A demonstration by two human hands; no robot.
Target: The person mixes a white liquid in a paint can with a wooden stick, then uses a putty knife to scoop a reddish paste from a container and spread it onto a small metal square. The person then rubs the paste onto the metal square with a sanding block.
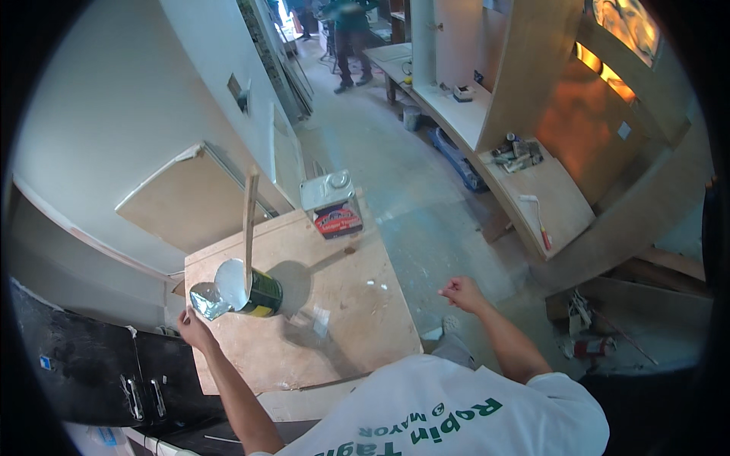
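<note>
On a light wooden board stands an open can [266, 295] with a dark green and yellow label and a pale, whitish top of contents. A wooden stir stick [249, 228] rises upright out of it. Shiny silver foil-like lid metal [210, 301] juts from the can's left side. My left hand [196, 330] is at that lid's outer edge, thumb and fingers closed on it. Away to the right, beyond the board's edge, my right hand [462, 293] hangs over the floor with its fingers curled together; nothing shows in it.
A rectangular metal tin [331, 205] stands at the board's [365, 319] far edge. Several small white bits lie on the board. Black cabinets [84, 365] are at left. A bench at right bears a paint roller [538, 220]. Another person [351, 45] stands far down the room.
</note>
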